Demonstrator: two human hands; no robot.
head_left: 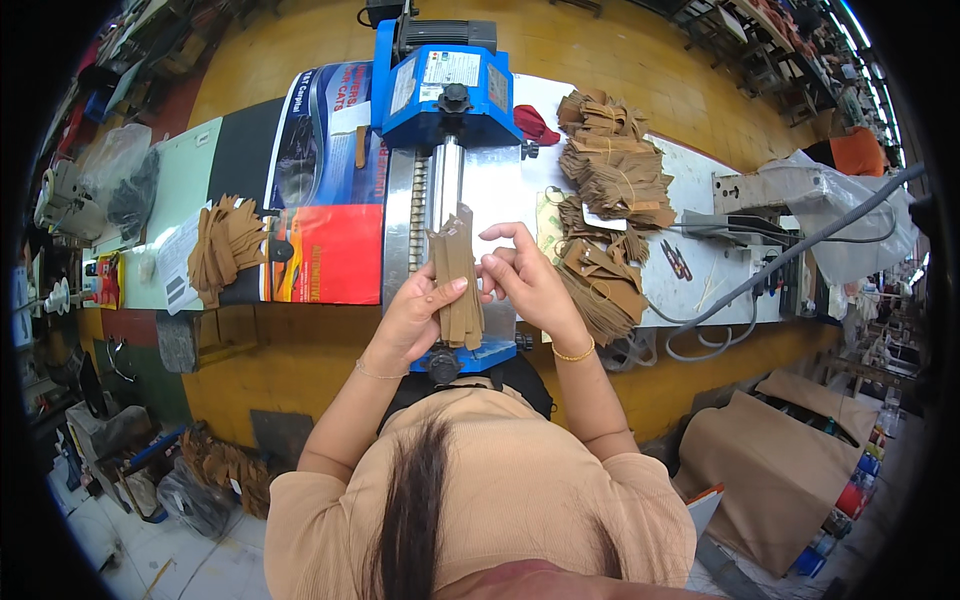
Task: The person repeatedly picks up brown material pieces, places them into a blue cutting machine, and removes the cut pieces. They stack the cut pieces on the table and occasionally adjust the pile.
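My left hand grips a stack of narrow brown leather pieces and holds it upright over the metal bed of a blue machine. My right hand touches the right side of the same stack, fingers curled at its top edge. The stack's lower end reaches the machine's front edge near a black knob.
A heap of bundled brown pieces lies right of the machine, another smaller pile to the left on a printed banner. Scissors and cables lie at the right. Brown sheets sit low on the right.
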